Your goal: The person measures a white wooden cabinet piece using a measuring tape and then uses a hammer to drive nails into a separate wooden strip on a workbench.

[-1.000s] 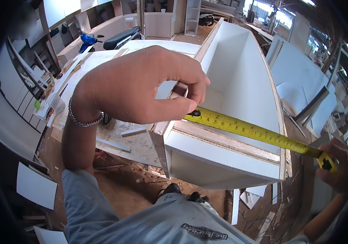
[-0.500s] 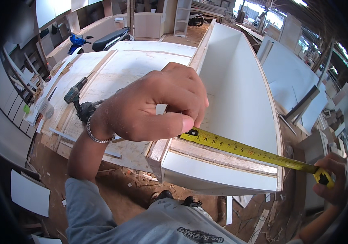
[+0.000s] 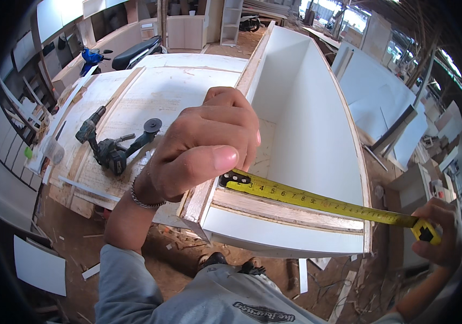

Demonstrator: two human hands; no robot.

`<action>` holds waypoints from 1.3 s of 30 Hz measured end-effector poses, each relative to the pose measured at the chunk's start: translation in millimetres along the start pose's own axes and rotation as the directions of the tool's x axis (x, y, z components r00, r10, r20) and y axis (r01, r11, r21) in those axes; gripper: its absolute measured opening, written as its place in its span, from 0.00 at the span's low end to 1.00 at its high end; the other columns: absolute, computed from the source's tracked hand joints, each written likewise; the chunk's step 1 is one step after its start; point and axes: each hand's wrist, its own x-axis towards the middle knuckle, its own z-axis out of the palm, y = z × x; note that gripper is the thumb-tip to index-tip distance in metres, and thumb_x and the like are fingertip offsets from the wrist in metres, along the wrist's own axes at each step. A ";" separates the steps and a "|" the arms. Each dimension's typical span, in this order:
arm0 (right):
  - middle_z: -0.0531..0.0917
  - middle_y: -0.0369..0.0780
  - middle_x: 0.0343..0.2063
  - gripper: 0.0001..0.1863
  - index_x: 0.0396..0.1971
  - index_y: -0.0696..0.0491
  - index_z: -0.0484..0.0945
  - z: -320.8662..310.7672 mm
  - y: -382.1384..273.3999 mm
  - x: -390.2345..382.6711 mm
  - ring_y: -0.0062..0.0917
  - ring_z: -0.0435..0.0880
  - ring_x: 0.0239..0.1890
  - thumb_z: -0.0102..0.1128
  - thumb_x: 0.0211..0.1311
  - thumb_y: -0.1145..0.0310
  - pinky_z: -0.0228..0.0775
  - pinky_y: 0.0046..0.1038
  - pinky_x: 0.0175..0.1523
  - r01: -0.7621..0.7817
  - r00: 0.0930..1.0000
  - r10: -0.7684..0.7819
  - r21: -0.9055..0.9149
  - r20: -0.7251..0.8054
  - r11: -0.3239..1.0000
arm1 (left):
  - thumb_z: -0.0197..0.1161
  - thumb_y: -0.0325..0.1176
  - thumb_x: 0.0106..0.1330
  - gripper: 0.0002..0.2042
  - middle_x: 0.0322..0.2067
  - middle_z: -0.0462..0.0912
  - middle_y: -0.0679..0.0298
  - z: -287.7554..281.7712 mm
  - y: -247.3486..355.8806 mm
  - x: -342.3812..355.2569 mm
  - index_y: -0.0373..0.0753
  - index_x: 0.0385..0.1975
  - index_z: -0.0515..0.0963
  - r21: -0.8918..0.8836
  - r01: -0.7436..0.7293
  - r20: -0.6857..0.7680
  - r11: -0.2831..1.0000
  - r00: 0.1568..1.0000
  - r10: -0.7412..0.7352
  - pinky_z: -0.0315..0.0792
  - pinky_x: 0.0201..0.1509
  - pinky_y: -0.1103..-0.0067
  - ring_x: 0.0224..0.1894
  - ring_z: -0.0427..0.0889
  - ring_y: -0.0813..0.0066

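Observation:
A yellow tape measure is pulled out across the near end of a long white open box (image 3: 317, 108) with raw wood edges. My left hand (image 3: 206, 143), fingers curled and thumb on top, is closed at the dark riveted end of the tape blade (image 3: 295, 194), by the box's left edge. How its fingertips grip the blade is partly hidden. Past the right edge, my right hand (image 3: 449, 232) wraps round the yellow tape case (image 3: 426, 231). The blade runs slightly slanted above a bare wooden strip (image 3: 287, 209).
Left of the box, a white panel surface (image 3: 160, 89) bears a drill (image 3: 90, 124) and an angle grinder (image 3: 115, 156). A clear plastic cup (image 3: 52, 151) stands at its left edge. Offcuts litter the floor (image 3: 182, 259). A motorbike (image 3: 139, 51) is parked behind; white boards (image 3: 360, 81) lean at right.
My left hand has shifted left and its thumb has lifted, showing more of the blade's end. The grinder has come into fuller view. My right hand still holds the case.

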 end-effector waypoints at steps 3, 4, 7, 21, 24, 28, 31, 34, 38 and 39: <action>0.80 0.41 0.26 0.29 0.38 0.55 0.80 -8.9 -7.9 4.7 0.30 0.82 0.26 0.74 0.33 0.55 0.71 0.31 0.32 -0.011 0.997 0.010 0.010 0.078 1.000 | 0.46 0.43 0.55 0.15 0.22 0.75 0.64 2.3 -3.1 0.3 0.38 0.14 0.65 -0.025 -0.031 -0.043 0.999 0.999 0.030 0.61 0.52 0.71 0.36 0.72 0.69; 0.80 0.41 0.26 0.29 0.38 0.55 0.80 -11.5 -8.3 8.2 0.30 0.82 0.26 0.74 0.34 0.54 0.71 0.31 0.31 -0.011 0.994 0.009 0.016 0.105 1.000 | 0.46 0.43 0.55 0.15 0.22 0.75 0.64 3.4 -2.8 1.3 0.38 0.14 0.65 -0.036 -0.034 -0.057 0.999 0.998 0.032 0.61 0.53 0.71 0.36 0.72 0.69; 0.80 0.40 0.26 0.30 0.39 0.54 0.79 -18.0 -26.7 26.6 0.30 0.83 0.26 0.76 0.36 0.51 0.72 0.31 0.31 0.032 0.986 -0.022 -0.059 0.166 0.998 | 0.46 0.43 0.55 0.15 0.22 0.75 0.63 7.1 -4.5 3.6 0.38 0.14 0.66 -0.075 -0.047 -0.099 0.996 0.994 0.039 0.62 0.53 0.71 0.37 0.72 0.68; 0.80 0.41 0.25 0.31 0.39 0.57 0.76 -16.8 -73.5 74.8 0.30 0.83 0.23 0.74 0.45 0.47 0.73 0.29 0.28 0.169 0.911 -0.133 -0.060 0.390 0.984 | 0.45 0.45 0.55 0.17 0.22 0.75 0.64 17.1 -1.7 -3.4 0.38 0.14 0.68 -0.145 -0.100 -0.267 0.984 0.962 0.059 0.62 0.52 0.73 0.37 0.72 0.69; 0.80 0.41 0.24 0.30 0.38 0.57 0.77 -30.4 -73.3 69.4 0.28 0.82 0.22 0.75 0.43 0.48 0.73 0.28 0.27 0.167 0.921 -0.113 -0.117 0.372 0.979 | 0.46 0.45 0.55 0.17 0.22 0.74 0.64 19.6 5.8 10.8 0.38 0.14 0.67 -0.145 -0.100 -0.262 0.984 0.963 0.059 0.62 0.52 0.73 0.37 0.72 0.69; 0.80 0.41 0.23 0.30 0.38 0.57 0.77 -24.3 -81.5 72.6 0.30 0.83 0.22 0.74 0.39 0.49 0.72 0.29 0.27 0.188 0.919 -0.130 -0.126 0.372 0.974 | 0.46 0.45 0.54 0.17 0.21 0.74 0.64 17.0 5.7 2.6 0.38 0.14 0.67 -0.152 -0.092 -0.281 0.984 0.959 0.046 0.62 0.52 0.74 0.37 0.72 0.69; 0.80 0.41 0.22 0.29 0.36 0.57 0.78 -37.9 -79.9 66.9 0.30 0.83 0.22 0.75 0.37 0.52 0.72 0.30 0.27 0.170 0.926 -0.108 -0.143 0.363 0.975 | 0.46 0.45 0.54 0.17 0.20 0.74 0.63 27.4 14.4 16.0 0.38 0.13 0.67 -0.164 -0.090 -0.310 0.982 0.950 0.035 0.62 0.52 0.74 0.36 0.72 0.69; 0.79 0.40 0.21 0.25 0.33 0.56 0.79 -41.1 -79.3 60.1 0.29 0.82 0.21 0.77 0.36 0.57 0.73 0.31 0.26 0.129 0.946 -0.074 -0.154 0.317 0.980 | 0.44 0.47 0.57 0.20 0.17 0.72 0.63 41.6 21.9 30.0 0.40 0.09 0.64 -0.125 -0.096 -0.378 0.987 0.925 0.042 0.63 0.45 0.74 0.33 0.68 0.68; 0.78 0.40 0.20 0.23 0.32 0.55 0.78 -31.7 -102.2 72.4 0.28 0.81 0.20 0.75 0.39 0.57 0.73 0.31 0.25 0.133 0.946 -0.076 -0.166 0.314 0.977 | 0.43 0.47 0.59 0.21 0.15 0.70 0.63 30.6 18.8 19.3 0.41 0.08 0.63 -0.126 -0.094 -0.390 0.987 0.920 0.038 0.64 0.42 0.74 0.31 0.67 0.67; 0.78 0.40 0.20 0.22 0.33 0.55 0.78 -24.4 -107.2 76.2 0.28 0.81 0.19 0.75 0.40 0.57 0.73 0.32 0.25 0.139 0.945 -0.084 -0.157 0.315 0.978 | 0.43 0.47 0.59 0.21 0.15 0.70 0.64 28.9 17.2 13.4 0.41 0.08 0.62 -0.117 -0.103 -0.394 0.988 0.918 0.049 0.64 0.42 0.74 0.31 0.67 0.67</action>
